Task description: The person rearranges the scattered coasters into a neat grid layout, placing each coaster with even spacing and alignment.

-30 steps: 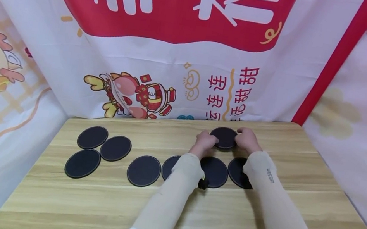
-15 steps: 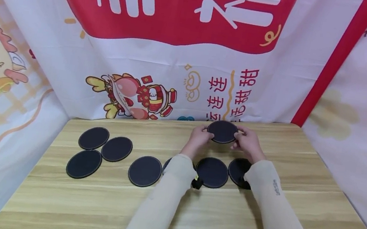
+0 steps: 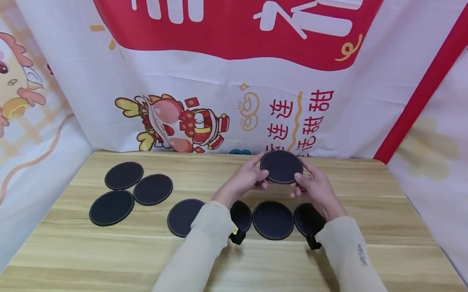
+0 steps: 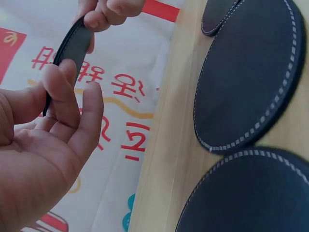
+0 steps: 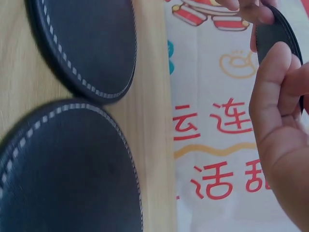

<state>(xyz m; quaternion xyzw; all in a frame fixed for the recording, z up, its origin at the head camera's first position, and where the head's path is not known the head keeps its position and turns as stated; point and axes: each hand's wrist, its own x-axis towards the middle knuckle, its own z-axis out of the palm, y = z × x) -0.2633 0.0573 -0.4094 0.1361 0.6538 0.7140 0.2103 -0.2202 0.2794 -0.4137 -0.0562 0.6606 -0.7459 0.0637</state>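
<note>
A round black coaster [image 3: 281, 166] with light stitching round its rim is held up off the table between both hands. My left hand [image 3: 244, 180] pinches its left edge between thumb and fingers. On the opposite edge my right hand [image 3: 317, 190] pinches it likewise. In the left wrist view the held coaster [image 4: 75, 48] appears nearly edge-on, tilted. Below the hands, a row of coasters lies flat: one coaster [image 3: 273, 220] in the middle, another coaster [image 3: 308, 218] partly hidden by the right wrist, and a coaster [image 3: 240, 215] partly behind the left wrist camera.
Three more coasters, among them the coaster [image 3: 111, 207] nearest the front, lie grouped at the table's left. A coaster [image 3: 182, 216] at the row's left end is partly covered by the left sleeve. The wooden table [image 3: 118, 264] meets a printed cloth [image 3: 208, 72] at the back.
Both hands have raised the coaster from the table and tilted it up, bringing it slightly left. The left forearm has shifted left over the row. The coasters on the table stay put.
</note>
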